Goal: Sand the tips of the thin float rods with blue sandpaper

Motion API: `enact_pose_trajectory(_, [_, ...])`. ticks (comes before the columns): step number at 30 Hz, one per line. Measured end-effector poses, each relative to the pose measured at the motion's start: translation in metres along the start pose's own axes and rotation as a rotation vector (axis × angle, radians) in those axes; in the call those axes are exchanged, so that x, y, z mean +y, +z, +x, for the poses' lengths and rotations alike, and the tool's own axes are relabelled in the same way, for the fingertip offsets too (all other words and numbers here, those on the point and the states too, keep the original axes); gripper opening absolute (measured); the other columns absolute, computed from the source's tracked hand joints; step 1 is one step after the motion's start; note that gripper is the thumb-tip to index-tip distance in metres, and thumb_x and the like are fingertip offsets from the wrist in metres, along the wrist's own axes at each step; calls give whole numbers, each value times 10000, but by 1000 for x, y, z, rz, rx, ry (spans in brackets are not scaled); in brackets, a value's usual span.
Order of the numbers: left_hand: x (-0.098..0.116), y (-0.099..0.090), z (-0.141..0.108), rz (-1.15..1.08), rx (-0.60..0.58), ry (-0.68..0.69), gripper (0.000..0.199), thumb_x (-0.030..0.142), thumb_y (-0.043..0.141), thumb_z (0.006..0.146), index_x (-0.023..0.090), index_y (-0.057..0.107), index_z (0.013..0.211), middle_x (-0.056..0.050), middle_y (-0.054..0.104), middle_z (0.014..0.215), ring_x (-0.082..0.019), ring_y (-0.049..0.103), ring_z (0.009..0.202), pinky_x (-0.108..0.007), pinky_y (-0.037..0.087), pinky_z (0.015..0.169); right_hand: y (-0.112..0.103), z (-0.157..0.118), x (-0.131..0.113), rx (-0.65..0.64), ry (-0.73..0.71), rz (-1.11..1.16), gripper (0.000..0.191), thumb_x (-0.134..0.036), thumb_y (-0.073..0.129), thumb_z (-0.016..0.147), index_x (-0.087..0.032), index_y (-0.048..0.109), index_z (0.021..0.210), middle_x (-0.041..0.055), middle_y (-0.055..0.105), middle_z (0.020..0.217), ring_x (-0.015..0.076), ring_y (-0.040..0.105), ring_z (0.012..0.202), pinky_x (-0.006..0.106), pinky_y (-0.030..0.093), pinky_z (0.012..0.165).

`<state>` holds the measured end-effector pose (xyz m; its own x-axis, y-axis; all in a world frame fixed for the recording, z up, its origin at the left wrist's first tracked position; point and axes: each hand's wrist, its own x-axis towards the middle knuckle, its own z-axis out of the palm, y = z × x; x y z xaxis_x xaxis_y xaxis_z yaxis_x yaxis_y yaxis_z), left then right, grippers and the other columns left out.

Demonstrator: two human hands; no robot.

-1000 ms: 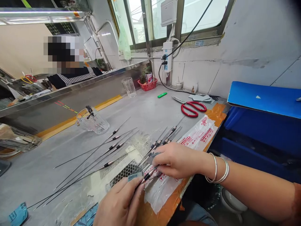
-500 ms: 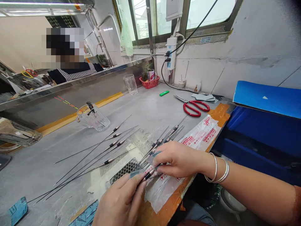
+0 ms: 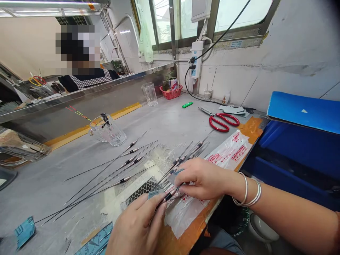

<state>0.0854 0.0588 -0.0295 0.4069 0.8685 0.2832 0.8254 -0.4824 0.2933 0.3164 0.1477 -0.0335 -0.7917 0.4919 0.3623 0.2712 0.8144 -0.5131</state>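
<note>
Between the thumb and fingers of my left hand (image 3: 138, 223) is a slim fishing float (image 3: 169, 195) with a pale body and a black band. A blue-grey strip of sandpaper (image 3: 155, 193) shows at the left fingertips. My right hand (image 3: 203, 179) is closed in a pinch on a folded grey piece of sandpaper (image 3: 173, 176), at the float's far, thin end. The fingers hide where paper and stem meet. Beyond the right hand lie several more floats (image 3: 186, 156) side by side. Another group of floats (image 3: 129, 162) with long dark stems rests to the left.
Red-handled scissors (image 3: 224, 122), a green lighter-sized object (image 3: 187, 105) and grey sheets (image 3: 233, 110) lie farther back. A glass mug (image 3: 118, 134) lies tipped at left. Printed plastic (image 3: 228, 152) covers the table's right edge, beside a blue bin (image 3: 292, 156). Blue sandpaper (image 3: 25, 232) lies front left.
The whole view has shifted slightly, so things sit a little farther right. Both hands keep almost the same hold on the float and sandpaper.
</note>
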Motion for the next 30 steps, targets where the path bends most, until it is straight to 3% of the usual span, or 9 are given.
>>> enact_pose_trajectory(5, [2,-1,0,4,-50,-46,237,315,447,954,300,639,1093,18,643,717,-138,656,614,-247,545,519,0,1,-1,-5,5,-3,151,-184,538,851,-168,685,823,0,565,654,129,511,650,239,366,592])
enact_pose_trajectory(30, [3,-3,1,-11,-53,-71,225,315,454,947,304,662,1034,21,660,720,-140,663,626,-246,535,515,1,-1,-2,17,26,40,107,-170,569,807,-171,673,830,-3,583,676,126,523,657,232,369,591])
